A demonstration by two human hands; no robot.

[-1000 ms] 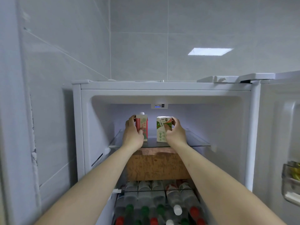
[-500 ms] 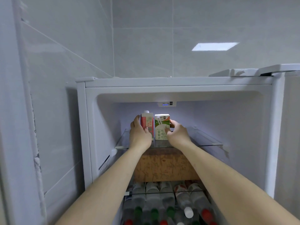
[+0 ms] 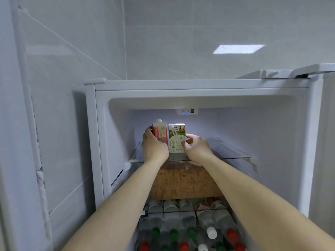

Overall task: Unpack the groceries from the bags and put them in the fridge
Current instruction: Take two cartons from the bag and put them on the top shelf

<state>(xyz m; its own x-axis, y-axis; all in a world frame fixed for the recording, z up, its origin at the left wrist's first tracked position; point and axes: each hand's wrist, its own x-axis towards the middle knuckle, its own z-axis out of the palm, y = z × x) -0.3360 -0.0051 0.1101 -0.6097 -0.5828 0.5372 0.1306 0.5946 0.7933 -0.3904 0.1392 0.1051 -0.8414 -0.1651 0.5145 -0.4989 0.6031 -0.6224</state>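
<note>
Head view: looking up into an open fridge [image 3: 101,124], both arms reaching to the top glass shelf [image 3: 233,156]. Two cartons standing upright there, side by side and touching or nearly so: a red carton [image 3: 160,132] on the left, a green carton [image 3: 177,137] on the right. Left hand [image 3: 154,147] wrapped round the red carton, fingertips showing past its far left edge, thumb low on the near face. Right hand [image 3: 196,148] curled on the green carton's right side, thumb pressing its lower front corner. Both grips closed on their cartons, not yet let go. Both cartons apparently resting on the glass, though the bases partly hidden by the hands. Below the shelf, a brown box [image 3: 183,182] filling the middle level; lower still, a rack of bottles [image 3: 181,220] lying on their sides with green, red and white caps towards the camera. Judging progress: these two cartons as good as placed, needing only release and withdrawal of the hands. Impossible to say whether the box and bottles came from the bags. No bags in view, so no telling how much remains to unpack. Plenty of bare glass to the right on the top shelf for further items.
</note>
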